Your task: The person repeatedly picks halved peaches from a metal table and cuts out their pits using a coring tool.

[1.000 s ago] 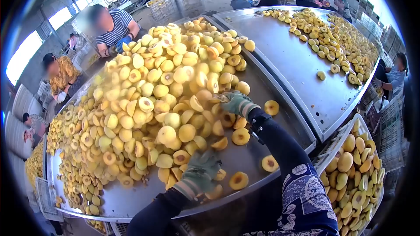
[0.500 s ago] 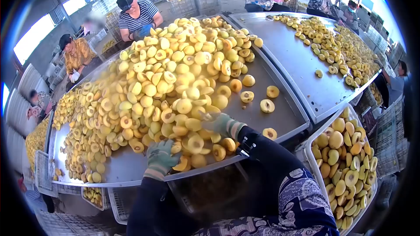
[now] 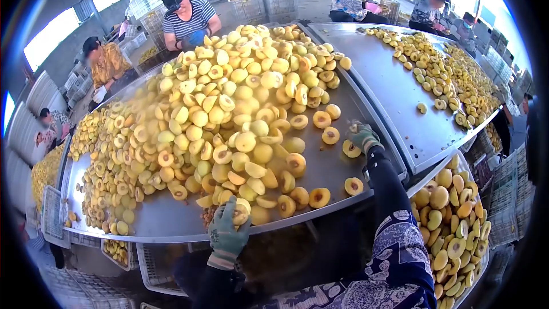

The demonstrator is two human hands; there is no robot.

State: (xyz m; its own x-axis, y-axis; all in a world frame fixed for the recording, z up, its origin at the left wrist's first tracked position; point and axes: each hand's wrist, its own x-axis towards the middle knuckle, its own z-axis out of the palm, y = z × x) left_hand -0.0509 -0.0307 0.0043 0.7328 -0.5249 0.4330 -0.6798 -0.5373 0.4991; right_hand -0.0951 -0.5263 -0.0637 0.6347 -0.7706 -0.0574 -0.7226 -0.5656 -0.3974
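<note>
A big heap of halved yellow peaches (image 3: 189, 120), several with brown pits showing, covers much of a metal table (image 3: 366, 103). My left hand (image 3: 226, 236), in a grey-green glove, is at the table's front edge, its fingers closed around a peach half (image 3: 242, 213). My right hand (image 3: 365, 136), gloved alike, reaches to the table's right side. Its fingers are stretched out beside a loose peach half (image 3: 350, 149); the palm side is hidden. Another peach half (image 3: 353, 186) lies nearer the front edge.
A crate (image 3: 420, 186) full of peach halves stands at my right. A second metal table (image 3: 383, 74) with more halves adjoins on the right. A person in a striped shirt (image 3: 191, 20) and one in a yellow top (image 3: 108, 63) sit across. An empty-looking crate (image 3: 157, 272) is below the front edge.
My right hand has moved off the heap to the right, beside the loose halves. My left hand has come back toward me and now holds a peach half.
</note>
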